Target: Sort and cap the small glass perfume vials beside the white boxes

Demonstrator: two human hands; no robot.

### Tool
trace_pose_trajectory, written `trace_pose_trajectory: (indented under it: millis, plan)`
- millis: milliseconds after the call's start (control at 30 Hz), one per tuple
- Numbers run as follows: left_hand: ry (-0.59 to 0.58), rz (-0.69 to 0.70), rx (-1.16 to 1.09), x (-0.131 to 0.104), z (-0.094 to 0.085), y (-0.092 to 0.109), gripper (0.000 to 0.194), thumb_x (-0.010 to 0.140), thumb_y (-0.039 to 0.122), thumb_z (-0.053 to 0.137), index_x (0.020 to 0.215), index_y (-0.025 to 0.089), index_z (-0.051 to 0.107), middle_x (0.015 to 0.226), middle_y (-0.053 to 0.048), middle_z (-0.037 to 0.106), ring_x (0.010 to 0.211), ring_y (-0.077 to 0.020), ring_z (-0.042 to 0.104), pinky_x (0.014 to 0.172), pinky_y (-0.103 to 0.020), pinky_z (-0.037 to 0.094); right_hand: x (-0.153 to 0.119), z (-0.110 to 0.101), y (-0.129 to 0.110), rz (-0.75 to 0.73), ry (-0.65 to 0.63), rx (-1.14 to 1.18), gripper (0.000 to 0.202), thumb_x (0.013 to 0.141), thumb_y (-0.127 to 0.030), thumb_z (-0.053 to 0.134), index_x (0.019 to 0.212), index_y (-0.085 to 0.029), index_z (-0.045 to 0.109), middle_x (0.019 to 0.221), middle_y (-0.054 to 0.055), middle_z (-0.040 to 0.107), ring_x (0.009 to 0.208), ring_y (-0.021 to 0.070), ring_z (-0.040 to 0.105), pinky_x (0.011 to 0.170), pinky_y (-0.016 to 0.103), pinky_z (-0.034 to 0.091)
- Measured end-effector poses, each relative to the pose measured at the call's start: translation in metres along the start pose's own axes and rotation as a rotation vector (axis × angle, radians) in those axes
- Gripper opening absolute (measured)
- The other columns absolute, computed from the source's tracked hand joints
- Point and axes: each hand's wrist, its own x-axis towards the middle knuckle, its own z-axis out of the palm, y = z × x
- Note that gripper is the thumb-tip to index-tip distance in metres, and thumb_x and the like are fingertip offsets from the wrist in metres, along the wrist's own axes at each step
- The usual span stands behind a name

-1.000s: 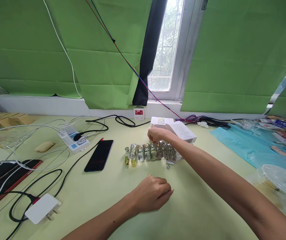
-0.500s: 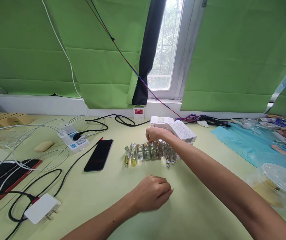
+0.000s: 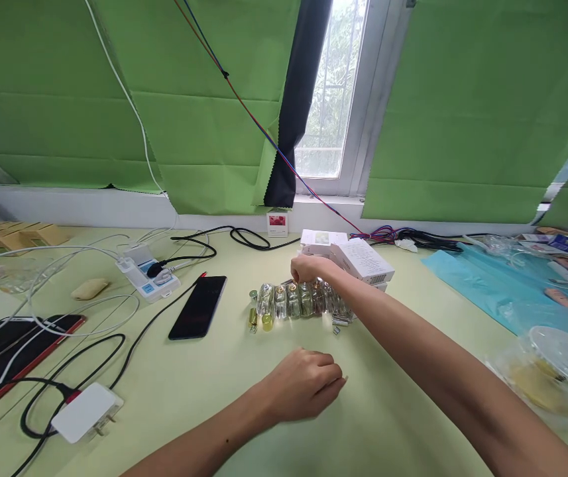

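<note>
Several small glass bottles (image 3: 280, 302) stand side by side in a row on the pale green table (image 3: 244, 371). Just behind the row's middle is my right hand (image 3: 308, 267), its fingers bent down and closed; a small dark piece shows below the fingertips, too small to name. My left hand (image 3: 308, 384) rests on the table in front of the bottles, curled closed, and what it holds, if anything, is hidden. Beside the row's left end lie a yellow-green cap (image 3: 267, 322) and a gold-coloured piece (image 3: 252, 319). Small silvery pieces (image 3: 340, 320) lie at its right end.
White boxes (image 3: 366, 260) are stacked behind my right forearm. A black phone (image 3: 198, 308), a power strip (image 3: 152, 281), a white charger (image 3: 86, 412) and tangled cables occupy the left. Blue plastic (image 3: 472, 281) and a lidded clear cup (image 3: 565, 358) are on the right.
The view has shifted slightly. A small dark piece now shows under my right hand, behind the bottles. My left hand stays in place.
</note>
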Motion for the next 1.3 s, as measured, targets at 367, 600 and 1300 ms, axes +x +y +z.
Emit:
trace_pose_trajectory:
  millis: [367,600,1300]
  plan:
    - [0.020,0.014,0.007,0.000,0.000,0.000,0.032,0.098,0.021,0.045,0.066,0.019,0.050,0.058,0.000,0.050,0.050,-0.0109,0.046,0.048,-0.031,0.023,0.005,0.000,0.002,-0.043,0.170,0.105,0.045,0.091,-0.024,0.072,0.133,-0.016,0.057,0.131,0.014,0.060,0.089,0.0157,0.068,0.074,0.026,0.057]
    - [0.021,0.019,0.002,0.000,0.000,-0.001,0.032,0.098,0.021,0.045,0.066,0.019,0.049,0.058,0.000,0.050,0.050,-0.0107,0.046,0.047,-0.031,0.023,0.022,0.006,0.000,-0.163,0.232,0.134,0.029,0.084,-0.010,0.072,0.112,-0.019,0.072,0.125,0.010,0.066,0.099,0.0187,0.067,0.069,0.020,0.053]
    - [-0.003,-0.001,0.005,0.000,0.000,0.000,0.033,0.098,0.022,0.045,0.065,0.018,0.049,0.059,0.000,0.051,0.051,-0.0104,0.046,0.048,-0.031,0.021,0.011,0.001,0.005,-0.146,0.227,0.225,0.026,0.090,-0.022,0.070,0.114,-0.014,0.068,0.108,0.010,0.074,0.070,0.0115,0.069,0.060,0.020,0.050]
